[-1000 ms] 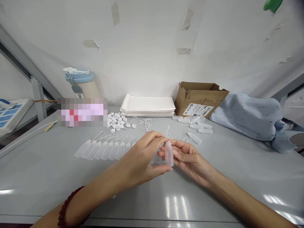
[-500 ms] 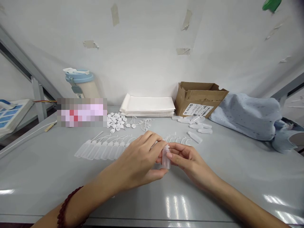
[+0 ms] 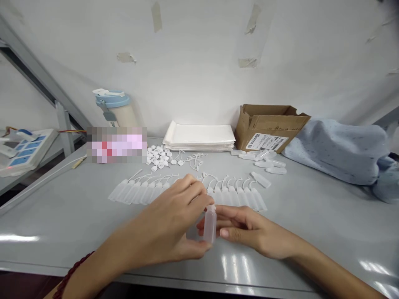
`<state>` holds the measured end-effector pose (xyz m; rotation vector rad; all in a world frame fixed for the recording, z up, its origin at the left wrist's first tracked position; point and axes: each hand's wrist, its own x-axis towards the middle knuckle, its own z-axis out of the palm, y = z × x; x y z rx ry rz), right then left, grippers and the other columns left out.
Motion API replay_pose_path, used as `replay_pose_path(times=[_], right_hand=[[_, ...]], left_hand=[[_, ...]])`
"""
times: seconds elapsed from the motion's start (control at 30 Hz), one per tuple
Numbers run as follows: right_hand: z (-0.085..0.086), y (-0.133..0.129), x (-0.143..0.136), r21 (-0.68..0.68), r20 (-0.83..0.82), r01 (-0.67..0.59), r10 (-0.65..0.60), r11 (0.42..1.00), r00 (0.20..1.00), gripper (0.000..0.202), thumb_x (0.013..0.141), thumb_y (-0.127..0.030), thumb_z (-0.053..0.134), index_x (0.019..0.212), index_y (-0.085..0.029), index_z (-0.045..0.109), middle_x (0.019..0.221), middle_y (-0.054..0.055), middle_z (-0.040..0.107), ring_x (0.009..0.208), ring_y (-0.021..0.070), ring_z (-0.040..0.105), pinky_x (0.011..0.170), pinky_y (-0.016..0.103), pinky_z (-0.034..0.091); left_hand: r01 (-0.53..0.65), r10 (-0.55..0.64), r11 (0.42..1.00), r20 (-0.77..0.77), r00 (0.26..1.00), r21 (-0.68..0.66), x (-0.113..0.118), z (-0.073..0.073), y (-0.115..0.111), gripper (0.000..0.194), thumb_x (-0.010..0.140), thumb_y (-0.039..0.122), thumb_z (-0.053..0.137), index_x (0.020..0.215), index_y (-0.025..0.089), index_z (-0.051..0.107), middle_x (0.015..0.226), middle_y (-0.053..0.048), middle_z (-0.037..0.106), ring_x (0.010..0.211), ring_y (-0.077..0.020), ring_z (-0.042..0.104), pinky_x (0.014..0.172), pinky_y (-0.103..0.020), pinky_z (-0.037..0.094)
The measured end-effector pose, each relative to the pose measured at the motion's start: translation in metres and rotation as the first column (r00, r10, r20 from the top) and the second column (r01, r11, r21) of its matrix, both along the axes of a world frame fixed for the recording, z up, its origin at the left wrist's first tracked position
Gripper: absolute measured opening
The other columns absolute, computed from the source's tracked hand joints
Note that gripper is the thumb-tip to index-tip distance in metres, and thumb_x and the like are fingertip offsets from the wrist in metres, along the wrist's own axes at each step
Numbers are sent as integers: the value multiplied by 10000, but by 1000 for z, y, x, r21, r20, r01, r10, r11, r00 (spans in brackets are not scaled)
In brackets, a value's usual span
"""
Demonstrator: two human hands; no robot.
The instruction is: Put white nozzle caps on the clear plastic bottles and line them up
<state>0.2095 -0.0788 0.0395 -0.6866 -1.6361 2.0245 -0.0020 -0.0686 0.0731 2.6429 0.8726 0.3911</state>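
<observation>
A small translucent plastic bottle stands upright in my left hand, held between the thumb at its base and the fingertips at its neck. My right hand is just to the right, open, its thumb apart from the bottle. Its other fingers reach behind the bottle; whether they touch it I cannot tell. Behind my hands lies a row of similar bottles with thin white curved tubes, a left part and a right part. My left hand hides the middle of the row.
Beyond the row are a pile of white caps, loose white tubes and a stack of white padded envelopes. A cardboard box stands by loose bottles and blue cloth. A tumbler stands back left.
My right thumb has come off the bottle and the right hand has opened. The bottle, in my left hand, sits lower and nearer to me. The camera view has shifted slightly.
</observation>
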Motion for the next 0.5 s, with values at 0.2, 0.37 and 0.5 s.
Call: replay_pose_path(times=[0.2,0.37,0.5], right_hand=[[-7,-4,1,11,78,-29,28,1000,997,420,868,-210,595,1283,-253,551,1143,67,662,1036,196,650,921,377,487],[-9,2,9,40,116,101,-106,994,988,317,860,-260,615,1173,-212,611,1064,70,685,930,182,684,897,385,503],[-8,8,11,79,120,183,-192,980,974,277,865,-284,609,1125,-191,629,1011,72,697,832,166,693,766,326,532]], left_hand=[[-90,87,992,-33,996,-84,-22,-19,-25,324,727,209,709,1007,204,547,1009,-31,528,984,-218,430,845,-346,431],[-151,140,980,-85,986,-133,-40,-24,-32,339,754,205,673,1064,208,536,1033,-38,518,1025,-224,408,865,-349,434],[-168,150,976,-134,980,-135,-51,-26,-34,343,751,199,666,1070,201,542,1026,-39,513,1007,-224,402,854,-347,433]])
